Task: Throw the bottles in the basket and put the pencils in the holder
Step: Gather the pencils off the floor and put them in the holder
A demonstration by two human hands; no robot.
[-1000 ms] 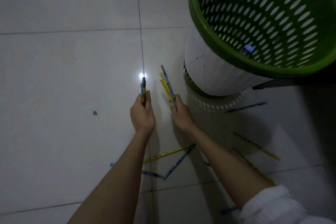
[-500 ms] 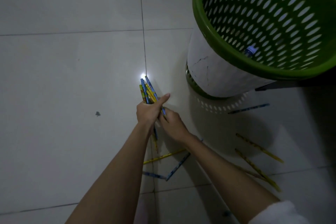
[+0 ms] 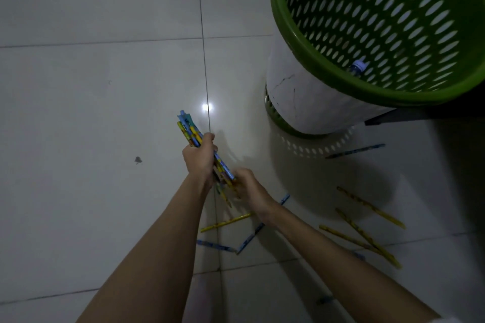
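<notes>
My left hand (image 3: 200,158) is closed around a bundle of blue and yellow pencils (image 3: 188,127) held over the tiled floor. Just below it, my right hand (image 3: 249,189) touches the lower ends of that bundle. Loose pencils lie on the floor: a yellow pencil (image 3: 225,222) and a blue pencil (image 3: 250,237) under my arms, several yellow ones (image 3: 367,233) at the right, and a blue one (image 3: 354,151) by the basket. The green perforated basket (image 3: 283,21) stands at the upper right, with a bottle's blue cap (image 3: 358,65) showing inside. No holder is in view.
The floor is pale glossy tile (image 3: 105,113) with a bright light reflection (image 3: 206,107) and a small dark speck (image 3: 138,159). A dark edge of furniture (image 3: 420,114) runs beside the basket at the right.
The two separate handfuls of pencils came together into one bundle in my left hand. My right hand slid down to the bundle's lower end.
</notes>
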